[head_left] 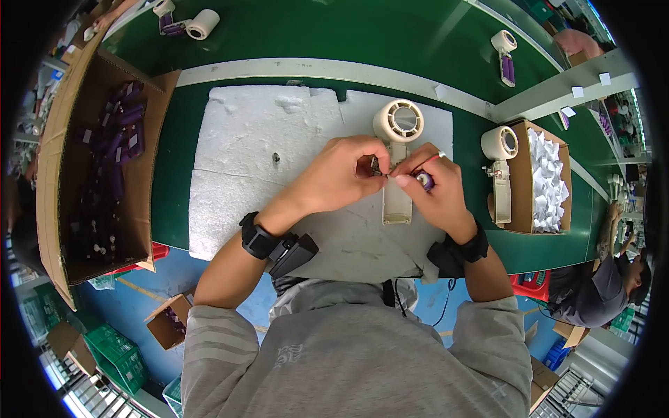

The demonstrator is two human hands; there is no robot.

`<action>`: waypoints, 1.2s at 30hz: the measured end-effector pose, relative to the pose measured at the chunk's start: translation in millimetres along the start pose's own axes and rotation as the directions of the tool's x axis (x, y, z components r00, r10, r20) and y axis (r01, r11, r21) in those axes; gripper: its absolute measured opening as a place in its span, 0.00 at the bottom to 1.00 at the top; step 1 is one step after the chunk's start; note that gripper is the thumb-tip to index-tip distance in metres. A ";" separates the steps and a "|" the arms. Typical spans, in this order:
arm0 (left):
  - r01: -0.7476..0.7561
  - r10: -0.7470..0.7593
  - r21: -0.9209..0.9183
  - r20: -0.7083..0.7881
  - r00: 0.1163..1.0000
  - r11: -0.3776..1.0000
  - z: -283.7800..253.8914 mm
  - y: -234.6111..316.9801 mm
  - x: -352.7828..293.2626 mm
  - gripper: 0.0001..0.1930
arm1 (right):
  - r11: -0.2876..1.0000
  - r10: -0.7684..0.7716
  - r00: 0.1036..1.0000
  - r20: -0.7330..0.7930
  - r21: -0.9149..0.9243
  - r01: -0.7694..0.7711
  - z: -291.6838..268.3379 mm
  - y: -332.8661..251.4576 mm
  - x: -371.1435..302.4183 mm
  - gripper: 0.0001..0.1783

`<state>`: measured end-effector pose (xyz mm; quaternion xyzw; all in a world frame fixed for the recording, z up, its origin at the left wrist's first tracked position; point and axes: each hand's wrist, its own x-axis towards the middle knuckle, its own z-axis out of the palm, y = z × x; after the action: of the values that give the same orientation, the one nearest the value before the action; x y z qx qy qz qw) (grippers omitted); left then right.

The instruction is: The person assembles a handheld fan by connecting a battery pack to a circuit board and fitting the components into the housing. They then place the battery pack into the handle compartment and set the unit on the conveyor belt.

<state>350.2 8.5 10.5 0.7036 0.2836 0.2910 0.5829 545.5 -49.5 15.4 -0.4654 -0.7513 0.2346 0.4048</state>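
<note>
On the foam pad [237, 139] lies a cream handheld fan [398, 212], its round head pointing away from me and its handle toward me. My left hand [341, 173] is closed in a pinch above the handle, thumb and forefinger on a small dark part too small to name. Close beside it, my right hand [440, 191] curls around a purple battery cell [424, 180], whose round end shows between the fingers. A thin red wire [428, 160] runs over the right fingers. The fingertips of both hands nearly meet, hiding part of the handle.
A cardboard box [164, 132] of purple batteries stands at left. At right, another cream fan [500, 174] lies beside a box [566, 202] of white paper pieces. More fans [202, 25] sit on the green surface beyond a pale rail [279, 67]. A small metal bit [276, 157] rests on the foam.
</note>
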 end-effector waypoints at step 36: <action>0.198 -0.181 -0.129 0.135 0.974 0.972 -11.8 0.3 2.0 0.07 | 0.994 0.082 0.991 -0.102 -0.068 -0.089 2.7 -6.6 -5.3 0.04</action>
<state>342.9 17.7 12.8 0.6464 0.2920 0.2097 0.6730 541.1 -57.2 16.6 -0.5225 -0.7177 0.2009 0.4142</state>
